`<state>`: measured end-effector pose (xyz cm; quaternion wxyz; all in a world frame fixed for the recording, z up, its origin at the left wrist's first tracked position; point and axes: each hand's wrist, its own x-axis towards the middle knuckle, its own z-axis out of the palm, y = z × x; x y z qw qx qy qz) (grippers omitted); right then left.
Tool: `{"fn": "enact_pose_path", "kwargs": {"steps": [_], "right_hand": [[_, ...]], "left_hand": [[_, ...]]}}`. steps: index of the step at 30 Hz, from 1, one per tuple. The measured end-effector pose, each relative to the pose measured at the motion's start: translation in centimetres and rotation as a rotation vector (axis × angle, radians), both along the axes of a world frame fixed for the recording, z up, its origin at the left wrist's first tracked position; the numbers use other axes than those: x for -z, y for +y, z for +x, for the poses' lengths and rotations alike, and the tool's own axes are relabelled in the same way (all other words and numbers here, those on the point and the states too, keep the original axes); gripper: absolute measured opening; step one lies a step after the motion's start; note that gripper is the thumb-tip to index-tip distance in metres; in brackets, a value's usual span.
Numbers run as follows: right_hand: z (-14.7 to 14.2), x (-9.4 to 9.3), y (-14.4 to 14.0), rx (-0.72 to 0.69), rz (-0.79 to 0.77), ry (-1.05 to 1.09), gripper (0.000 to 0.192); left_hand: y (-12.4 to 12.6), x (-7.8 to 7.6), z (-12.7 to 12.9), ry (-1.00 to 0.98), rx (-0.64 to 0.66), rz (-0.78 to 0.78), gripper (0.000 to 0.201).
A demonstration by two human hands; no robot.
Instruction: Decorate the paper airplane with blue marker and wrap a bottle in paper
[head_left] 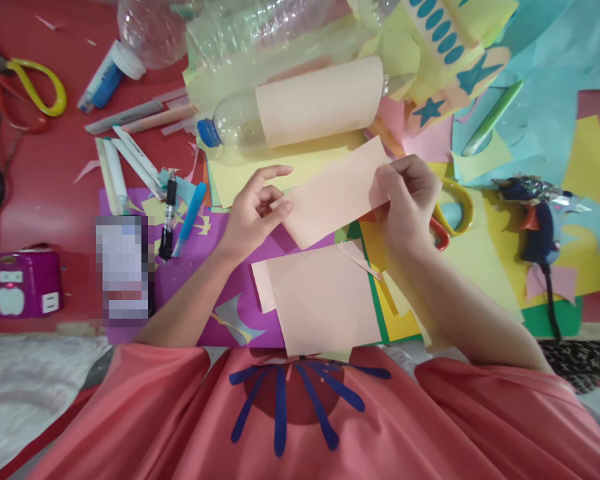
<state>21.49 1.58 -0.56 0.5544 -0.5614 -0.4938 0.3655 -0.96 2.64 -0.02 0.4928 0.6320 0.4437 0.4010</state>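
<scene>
Between my two hands a pale pink strip of paper (335, 193) is held up at a slant. My right hand (407, 200) pinches its right end between thumb and fingers. At the lower left end, my left hand (257, 210) grips the corner between thumb and a finger, its index finger stretched out above. Just beyond lies a clear plastic bottle (237, 120) with a blue cap, on its side, wrapped in the same pale pink paper (323, 100). Nearer to me rests a larger pale pink sheet (327, 300) with a narrow offcut on it.
Red-and-yellow scissors (455, 207) lie partly behind my right wrist. A glue gun (540, 223) with a cord is at the right. Pens (169, 213), markers (135, 160), a phone (123, 267) and a purple box (27, 283) are at the left. More scissors (40, 87) lie far left.
</scene>
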Motion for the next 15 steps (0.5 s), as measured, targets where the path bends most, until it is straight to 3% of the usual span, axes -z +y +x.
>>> {"fn": "enact_pose_path", "kwargs": {"steps": [6, 12, 15], "right_hand": [[-0.2, 0.2, -0.2, 0.018, 0.047, 0.000, 0.039], [-0.4, -0.6, -0.2, 0.000, 0.077, 0.152, 0.038], [-0.4, -0.6, -0.2, 0.024, 0.082, 0.167, 0.037]], "left_hand": [[0.2, 1.2, -0.1, -0.045, -0.182, 0.126, 0.047], [-0.1, 1.7, 0.1, -0.055, -0.099, 0.045, 0.070], [0.0, 1.6, 0.0, -0.033, -0.120, 0.034, 0.068]]}}
